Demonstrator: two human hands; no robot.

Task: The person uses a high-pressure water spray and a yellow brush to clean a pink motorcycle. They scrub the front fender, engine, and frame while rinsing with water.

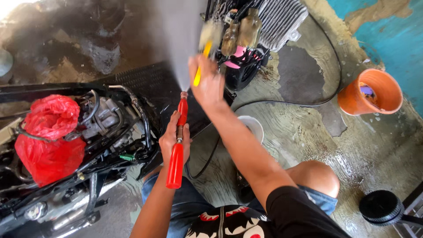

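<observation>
My left hand (175, 137) clamped on red spray gun (177, 147), jet hitting engine part (260, 26). My right hand (207, 83) gripping yellow brush (202, 59) against it. Orange bucket (370, 92) on wet floor (308, 128).

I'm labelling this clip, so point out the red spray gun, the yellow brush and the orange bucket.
red spray gun (177, 152), head view, middle of its body.
yellow brush (199, 70), head view, its handle.
orange bucket (350, 99), head view, outer wall.

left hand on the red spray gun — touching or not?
Touching. Head view shows the left hand wrapped around the red spray gun, fingers closed over its middle, no gap visible.
</observation>
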